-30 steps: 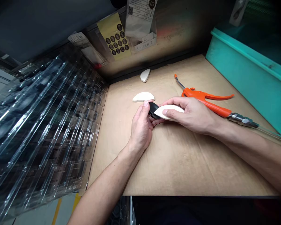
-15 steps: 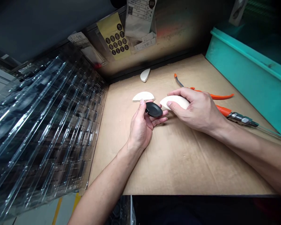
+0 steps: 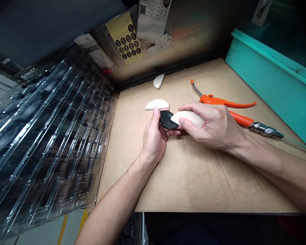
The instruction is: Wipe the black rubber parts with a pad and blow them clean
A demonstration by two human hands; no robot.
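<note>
The left hand [image 3: 154,139] and the right hand [image 3: 209,126] meet just right of the middle of the desk [image 3: 193,177], a sheet of brown cardboard. The left grip pinches a black oval piece [image 3: 167,119] between thumb and fingers, holding it by its left end. Its long axis runs left to right, dipping slightly toward the near side.

The right grip is closed around a cream half-moon piece [image 3: 188,118], with the fingers over the top and the thumb on the near side. This piece lies nearly level, its long axis running left to right, and its narrow tip points left. That tip touches the right end of the black oval piece and overlaps it. Half a second earlier the tip sat just beside the black oval piece, with the cream half-moon piece tilted further up and right. The right hand has since moved left, uncovering more of the orange air blow gun [image 3: 219,103].

The blow gun lies on the desk to the right and far side of the hands, its nozzle pointing far and left. A second half-moon piece [image 3: 156,104] lies just beyond the left hand, and a third [image 3: 158,81] lies near the far edge. A stack of clear plastic trays [image 3: 48,136] stands along the left, and a teal bin [image 3: 270,64] sits along the far right.
</note>
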